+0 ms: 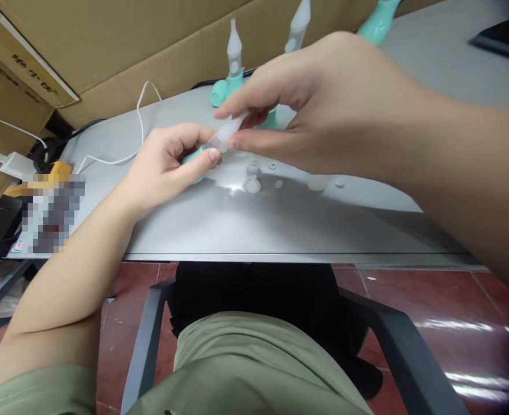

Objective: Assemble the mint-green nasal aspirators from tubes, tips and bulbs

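My left hand (pixel 168 164) is closed around a device with a teal body (pixel 193 158) and a clear neck. My right hand (pixel 289 109) pinches the translucent white nozzle (pixel 230 130) at that device's other end, thumb and fingers on either side of it. The nozzle and the clear neck meet between the two hands. Behind them a similar teal device (pixel 236 80) stands upright with its white tip (pixel 234 43) pointing up. A second white tip (pixel 301 17) rises behind my right hand, and a teal piece (pixel 379 22) shows farther right.
Several small translucent parts, among them a round cap (pixel 253 184) and a pale disc (pixel 317 183), lie on the grey table (pixel 237 230). A white cable (pixel 139 115) crosses the back left. Cardboard (pixel 128 40) borders the far edge; a dark object (pixel 505 39) sits at upper right.
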Motion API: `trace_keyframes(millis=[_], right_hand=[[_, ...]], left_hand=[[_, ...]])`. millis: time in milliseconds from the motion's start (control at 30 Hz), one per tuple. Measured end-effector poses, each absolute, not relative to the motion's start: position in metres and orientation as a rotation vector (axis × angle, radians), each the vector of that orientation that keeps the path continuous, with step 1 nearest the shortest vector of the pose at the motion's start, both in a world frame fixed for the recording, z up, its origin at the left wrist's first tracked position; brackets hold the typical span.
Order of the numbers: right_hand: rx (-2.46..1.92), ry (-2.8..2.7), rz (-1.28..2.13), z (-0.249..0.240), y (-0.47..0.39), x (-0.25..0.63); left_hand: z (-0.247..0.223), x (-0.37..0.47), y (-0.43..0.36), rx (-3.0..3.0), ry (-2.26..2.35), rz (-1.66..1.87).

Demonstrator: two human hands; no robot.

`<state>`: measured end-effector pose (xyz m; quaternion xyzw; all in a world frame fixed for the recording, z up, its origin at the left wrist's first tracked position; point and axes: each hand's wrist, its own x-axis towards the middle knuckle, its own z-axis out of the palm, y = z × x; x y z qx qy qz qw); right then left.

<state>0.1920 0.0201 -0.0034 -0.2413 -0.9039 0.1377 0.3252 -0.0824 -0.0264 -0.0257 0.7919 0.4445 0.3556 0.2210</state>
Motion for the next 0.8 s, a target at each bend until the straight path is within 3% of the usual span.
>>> trace_keyframes(millis=[233,467,800], right_hand=[[-0.724,-2.359,0.229,0.003,0.030,0.202],[-0.715,-2.386,0.229,0.001,0.025,0.203],[-0.838,-2.417,0.216,0.022,0.025,0.204]], left_hand=[[-0.027,-0.113,0.014,1.949,1.080,1.150],[-0.009,-0.122,0.045,2.058,1.207,1.098],[-0.049,-0.142,0.087,2.038,1.132,1.072]])
